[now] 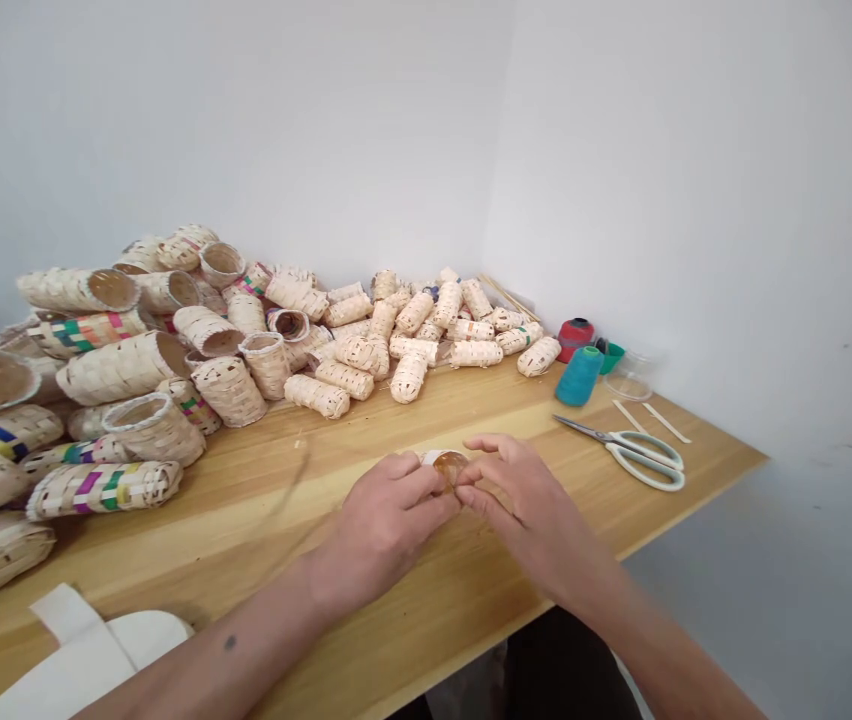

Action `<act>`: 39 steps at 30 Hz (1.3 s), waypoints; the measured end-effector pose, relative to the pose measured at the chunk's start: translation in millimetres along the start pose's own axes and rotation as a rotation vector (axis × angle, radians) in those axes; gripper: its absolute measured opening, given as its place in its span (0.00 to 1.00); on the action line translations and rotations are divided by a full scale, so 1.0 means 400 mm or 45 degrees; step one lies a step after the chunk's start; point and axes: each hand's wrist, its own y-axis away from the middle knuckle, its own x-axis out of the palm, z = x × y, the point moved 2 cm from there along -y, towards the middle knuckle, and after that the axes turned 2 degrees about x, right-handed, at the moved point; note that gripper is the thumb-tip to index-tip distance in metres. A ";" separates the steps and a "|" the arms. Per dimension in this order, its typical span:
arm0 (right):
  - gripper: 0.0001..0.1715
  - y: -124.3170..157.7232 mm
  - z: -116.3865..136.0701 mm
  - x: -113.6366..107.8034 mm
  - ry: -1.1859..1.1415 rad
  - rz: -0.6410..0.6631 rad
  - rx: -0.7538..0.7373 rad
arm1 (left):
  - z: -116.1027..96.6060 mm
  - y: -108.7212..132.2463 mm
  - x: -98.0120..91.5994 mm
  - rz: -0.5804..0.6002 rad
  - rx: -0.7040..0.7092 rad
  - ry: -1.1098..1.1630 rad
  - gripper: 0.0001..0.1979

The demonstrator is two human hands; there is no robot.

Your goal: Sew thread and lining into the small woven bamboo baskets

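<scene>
Between my hands, above the front part of the table, is a small woven basket [450,466] with its round opening toward me. My left hand [394,505] is closed around its left side, the thumb near the rim. At the right edge of the opening, my right hand [510,488] pinches with thumb and fingertips. Whether a thin strip or thread lies in that pinch, I cannot tell. Much of the basket is hidden behind the fingers.
Woven baskets [126,370] pile up at the left, and smaller ones [411,340] at the back. To the right lie scissors [640,455], a teal thread cone [578,376], a red thread cone [574,338] and thin strips [666,422]. A white object [96,650] sits front left on the wooden table [268,560].
</scene>
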 end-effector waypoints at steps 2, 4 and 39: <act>0.09 -0.005 0.000 0.003 -0.017 0.054 0.004 | 0.000 0.002 0.002 0.008 0.015 -0.007 0.10; 0.09 -0.008 0.003 0.006 -0.031 0.091 -0.011 | 0.000 0.003 0.003 0.042 0.006 0.008 0.10; 0.08 -0.010 0.022 -0.042 -0.021 0.114 0.033 | 0.012 -0.006 -0.007 -0.109 -0.075 0.161 0.10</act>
